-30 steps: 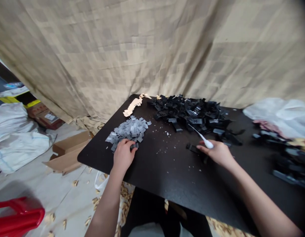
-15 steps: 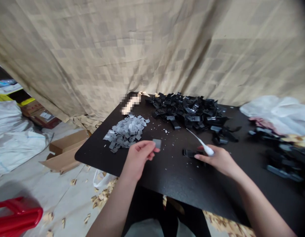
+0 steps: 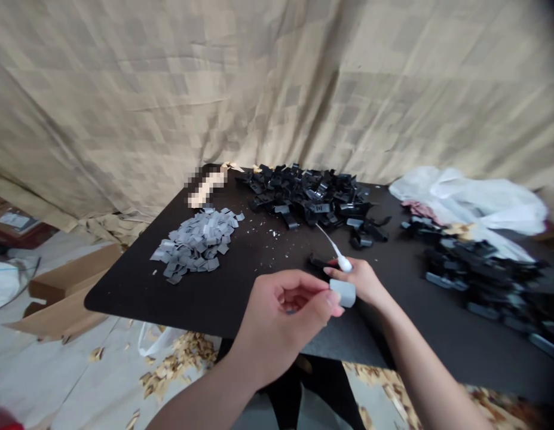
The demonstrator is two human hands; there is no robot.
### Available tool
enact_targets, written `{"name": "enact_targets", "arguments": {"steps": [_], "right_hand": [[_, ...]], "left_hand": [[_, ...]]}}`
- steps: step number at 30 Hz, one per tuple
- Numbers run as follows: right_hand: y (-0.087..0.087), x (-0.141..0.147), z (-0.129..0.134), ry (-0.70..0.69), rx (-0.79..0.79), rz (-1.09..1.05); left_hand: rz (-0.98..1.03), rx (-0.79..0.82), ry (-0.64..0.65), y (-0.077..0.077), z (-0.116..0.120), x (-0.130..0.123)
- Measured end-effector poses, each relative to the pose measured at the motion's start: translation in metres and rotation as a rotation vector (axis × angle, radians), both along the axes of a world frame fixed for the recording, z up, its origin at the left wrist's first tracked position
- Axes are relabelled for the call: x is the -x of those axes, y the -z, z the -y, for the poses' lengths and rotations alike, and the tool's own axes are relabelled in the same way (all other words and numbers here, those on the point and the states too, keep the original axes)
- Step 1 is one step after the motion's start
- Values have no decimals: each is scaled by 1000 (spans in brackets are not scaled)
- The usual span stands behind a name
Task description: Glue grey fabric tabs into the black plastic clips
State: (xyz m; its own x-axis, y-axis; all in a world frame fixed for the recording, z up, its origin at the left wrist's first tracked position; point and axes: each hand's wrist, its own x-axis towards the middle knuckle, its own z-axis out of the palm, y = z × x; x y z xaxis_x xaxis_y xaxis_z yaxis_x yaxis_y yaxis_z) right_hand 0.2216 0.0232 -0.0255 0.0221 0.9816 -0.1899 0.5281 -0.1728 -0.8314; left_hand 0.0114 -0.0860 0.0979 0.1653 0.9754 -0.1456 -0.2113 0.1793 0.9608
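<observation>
My left hand (image 3: 288,325) is closed, pinching a small grey rectangular pad (image 3: 343,293) between thumb and fingertips, raised in front of my right hand. My right hand (image 3: 360,278) rests over the table, closed around a white tool (image 3: 343,263) whose long thin tip points away to the upper left. A black plastic piece (image 3: 319,262) lies at the fingertips of that hand; how firmly it is held is partly hidden. To the left sits a pile of similar grey pads (image 3: 198,242). Farther back spreads a heap of black plastic pieces (image 3: 310,194).
The dark table (image 3: 137,292) has a rounded corner at left and white crumbs on top. At right are more black pieces (image 3: 478,275) and a white plastic bag (image 3: 465,194). A beige curtain (image 3: 259,89) hangs behind. A cardboard box (image 3: 73,280) lies on the floor.
My left hand has come right and nearer with the grey pad, now close to my right hand. The view has swung to the right. My right hand keeps the white tool.
</observation>
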Motion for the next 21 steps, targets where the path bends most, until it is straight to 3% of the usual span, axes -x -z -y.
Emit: {"name": "enact_targets", "arguments": {"steps": [8,14,21], "right_hand": [[-25,4,30,80,163,-484],[-22,22,65,90,340,-1093],[-20,32,83,96,381,-1200]], "left_hand": [[21,10,-26,11,-2,-12],[59,38,-144,18,-4,-20],[45,-12,-129,20,-2,-26]]}}
